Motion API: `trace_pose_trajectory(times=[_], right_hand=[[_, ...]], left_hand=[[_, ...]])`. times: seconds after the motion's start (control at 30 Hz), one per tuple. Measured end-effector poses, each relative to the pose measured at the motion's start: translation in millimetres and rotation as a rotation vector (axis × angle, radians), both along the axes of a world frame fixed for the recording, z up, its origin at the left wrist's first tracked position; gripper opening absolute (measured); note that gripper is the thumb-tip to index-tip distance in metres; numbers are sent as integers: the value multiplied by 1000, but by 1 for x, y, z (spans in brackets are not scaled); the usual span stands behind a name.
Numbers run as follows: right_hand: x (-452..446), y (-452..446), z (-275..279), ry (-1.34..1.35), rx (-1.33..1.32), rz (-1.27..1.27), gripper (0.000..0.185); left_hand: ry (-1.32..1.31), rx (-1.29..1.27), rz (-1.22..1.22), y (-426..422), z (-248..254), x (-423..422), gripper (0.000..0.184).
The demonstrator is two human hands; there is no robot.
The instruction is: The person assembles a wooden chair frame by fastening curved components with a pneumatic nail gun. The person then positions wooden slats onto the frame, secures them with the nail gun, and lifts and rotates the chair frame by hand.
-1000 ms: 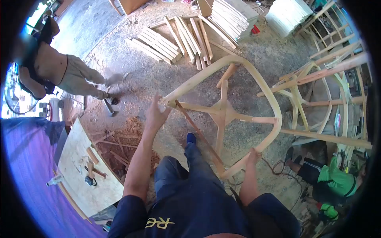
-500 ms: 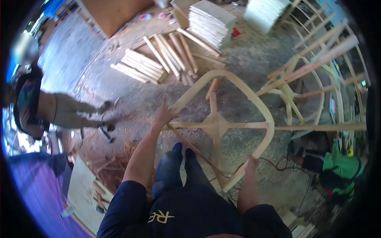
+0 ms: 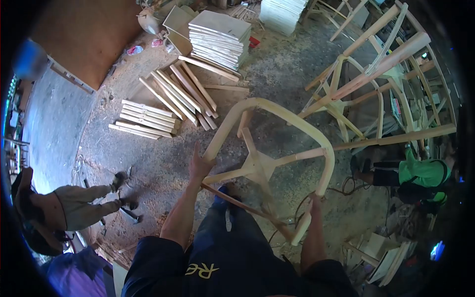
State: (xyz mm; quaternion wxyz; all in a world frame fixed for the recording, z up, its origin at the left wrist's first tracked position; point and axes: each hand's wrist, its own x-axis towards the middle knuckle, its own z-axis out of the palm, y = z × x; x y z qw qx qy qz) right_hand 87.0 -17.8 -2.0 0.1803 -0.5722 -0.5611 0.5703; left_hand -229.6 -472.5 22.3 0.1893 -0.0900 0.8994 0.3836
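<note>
Wide openings between the rounded pale wooden frame (image 3: 292, 118) and its X-shaped wooden brace (image 3: 259, 167) could let a hand pass; a thin brown wooden bar (image 3: 247, 207) crosses the near side. Bare grey concrete floor (image 3: 158, 168) stretches towards its left edge, where a person in light trousers (image 3: 81, 203) stands. Pale wooden slats (image 3: 146, 119) obstruct the far side; large wooden frames (image 3: 381, 67) crowd the right edge.
</note>
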Motion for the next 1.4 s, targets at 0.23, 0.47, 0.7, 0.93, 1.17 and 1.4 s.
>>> trace_pose_trajectory(times=[0.23, 0.47, 0.7, 0.93, 1.17, 1.4], right_hand=[[-33, 86, -69, 4, -26, -30, 32], [-83, 135, -76, -122, -50, -56, 61], [-95, 150, -65, -167, -51, 31, 61], [-117, 133, -58, -757, 456, 181, 69], [-315, -37, 0, -211, 276, 344, 69], [-529, -181, -8, -298, 286, 434, 95]], left_hand=[[134, 27, -56, 54, -16, -67, 113], [288, 168, -116, 117, -55, -144, 109], [130, 41, -176, 148, -34, -167, 107], [110, 105, -266, 149, -35, -171, 108], [-424, 818, -261, 105, -49, -217, 82], [-1128, 1651, 78, -1, 5, -379, 70]])
